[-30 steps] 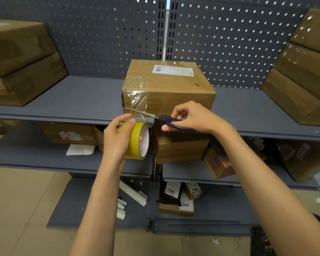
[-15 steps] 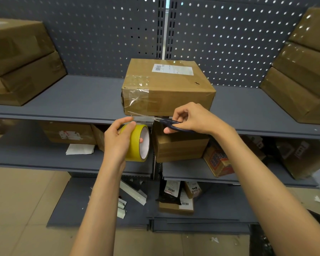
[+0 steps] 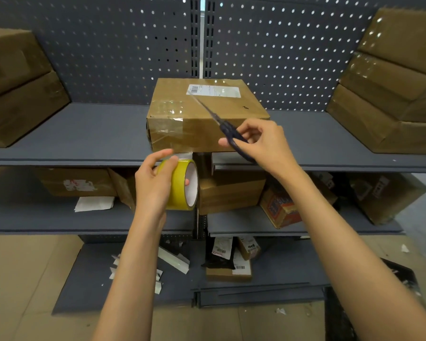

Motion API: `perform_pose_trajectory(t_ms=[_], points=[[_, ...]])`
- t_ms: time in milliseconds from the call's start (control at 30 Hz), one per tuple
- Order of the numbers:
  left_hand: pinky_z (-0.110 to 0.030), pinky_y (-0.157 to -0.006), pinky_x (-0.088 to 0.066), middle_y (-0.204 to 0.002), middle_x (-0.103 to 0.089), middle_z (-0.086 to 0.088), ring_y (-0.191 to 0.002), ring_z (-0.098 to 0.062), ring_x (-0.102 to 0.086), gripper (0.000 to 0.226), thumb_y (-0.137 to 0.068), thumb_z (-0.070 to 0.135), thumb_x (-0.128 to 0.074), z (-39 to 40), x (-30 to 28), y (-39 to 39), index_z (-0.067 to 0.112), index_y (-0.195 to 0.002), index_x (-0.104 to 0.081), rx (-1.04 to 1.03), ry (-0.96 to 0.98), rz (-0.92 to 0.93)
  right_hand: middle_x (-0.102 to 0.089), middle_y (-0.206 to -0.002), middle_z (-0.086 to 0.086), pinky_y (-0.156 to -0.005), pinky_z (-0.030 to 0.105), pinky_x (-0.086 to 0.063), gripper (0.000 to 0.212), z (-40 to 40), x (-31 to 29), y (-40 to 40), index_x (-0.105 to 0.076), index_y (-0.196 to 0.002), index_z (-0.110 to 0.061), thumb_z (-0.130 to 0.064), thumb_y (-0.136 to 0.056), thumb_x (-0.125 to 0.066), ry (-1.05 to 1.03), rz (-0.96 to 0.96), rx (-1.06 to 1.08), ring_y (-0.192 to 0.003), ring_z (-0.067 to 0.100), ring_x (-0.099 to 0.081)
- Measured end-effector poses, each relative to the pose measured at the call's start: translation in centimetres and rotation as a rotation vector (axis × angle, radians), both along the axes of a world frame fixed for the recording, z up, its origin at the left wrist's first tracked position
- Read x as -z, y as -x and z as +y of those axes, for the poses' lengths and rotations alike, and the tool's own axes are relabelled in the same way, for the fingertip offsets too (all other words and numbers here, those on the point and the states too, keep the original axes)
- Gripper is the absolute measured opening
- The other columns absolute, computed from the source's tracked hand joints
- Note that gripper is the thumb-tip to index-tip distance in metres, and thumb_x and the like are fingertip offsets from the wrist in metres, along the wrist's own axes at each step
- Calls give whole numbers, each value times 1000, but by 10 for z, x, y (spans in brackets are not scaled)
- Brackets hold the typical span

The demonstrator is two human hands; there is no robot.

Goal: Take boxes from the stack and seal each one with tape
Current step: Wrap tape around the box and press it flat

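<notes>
Brown box (image 3: 207,114) at shelf (image 3: 84,134) front edge. Left hand (image 3: 155,183) gripping yellow tape roll (image 3: 182,185). Right hand (image 3: 263,143) pinching scissors (image 3: 221,124), blades blurry, maybe closed.

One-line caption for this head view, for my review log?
Left hand grips yellow tape roll; right hand holds dark-handled scissors raised before the taped brown cardboard box on the grey shelf.

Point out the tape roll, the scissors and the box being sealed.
tape roll (image 3: 176,185), head view, yellow outer band.
scissors (image 3: 228,130), head view, dark pivot area.
box being sealed (image 3: 231,108), head view, top face.
</notes>
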State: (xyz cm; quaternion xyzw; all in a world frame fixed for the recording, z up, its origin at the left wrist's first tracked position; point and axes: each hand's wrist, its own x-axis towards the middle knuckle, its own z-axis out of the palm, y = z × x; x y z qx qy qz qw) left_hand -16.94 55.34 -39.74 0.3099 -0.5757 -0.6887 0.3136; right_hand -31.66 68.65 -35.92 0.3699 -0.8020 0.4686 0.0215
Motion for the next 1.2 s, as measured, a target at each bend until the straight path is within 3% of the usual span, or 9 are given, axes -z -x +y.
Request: perform_pose_trajectory(t_ms=[100,200,367,500,767,900,1033,1200], points=[[-19,-50,-52,-100,-64,-5,-51,-10,-65,15,-93,20,-60,3,3,1,28,-106,-62,26,26,-2,-60,-67,-6,-54,8,-38,37,12,-6,12,-65,-82,-9,-43,-73,-79,71,41,229,-57,-2,-49],[-20,-52,-52,-94,-65,-1,-54,-11,-66,22,-93,21,-61,7,3,2,29,-113,-60,66,44,-2,-60,-76,-6,-55,5,-36,29,28,-2,26,-66,-91,-11,-38,-82,-72,66,80,397,-71,4,-55],[-18,-50,-52,-91,-67,-3,-54,-10,-67,32,-92,22,-61,11,1,2,29,-122,-54,113,83,-13,-64,-92,10,-71,28,-38,27,46,16,49,-66,-99,-2,-28,-92,-62,-124,59,585,-88,22,-57],[-23,-53,-53,-96,-69,-6,-62,-16,-69,30,-90,25,-64,13,1,5,24,-118,-52,118,113,-43,-66,-100,19,-74,36,-43,27,51,30,56,-66,-101,1,-25,-92,-62,-281,64,667,-96,36,-60],[-19,-46,-48,-90,-69,-3,-61,-14,-67,27,-87,28,-67,29,-12,17,25,-104,-46,200,136,-45,-64,-102,21,-67,32,-37,21,43,37,55,-62,-98,3,-17,-93,-59,-476,173,644,-95,37,-60],[-8,-46,-41,-82,-65,9,-57,5,-59,32,-85,15,-68,37,-23,25,20,-109,-47,237,230,-42,-62,-106,21,-69,34,-37,28,43,36,55,-61,-102,4,-22,-96,-55,-520,209,610,-101,37,-56],[-7,-48,-41,-79,-63,13,-59,7,-56,32,-86,8,-65,39,-42,31,20,-110,-48,263,334,-17,-58,-115,18,-78,37,-41,31,46,24,57,-56,-115,0,-25,-99,-49,-455,266,582,-108,33,-53],[-10,-53,-43,-72,-63,20,-61,9,-54,35,-83,11,-66,29,-77,29,25,-108,-46,205,570,4,-58,-114,14,-70,30,-31,28,39,-7,64,-56,-113,-3,-23,-100,-42,-350,365,520,-103,30,-53]])
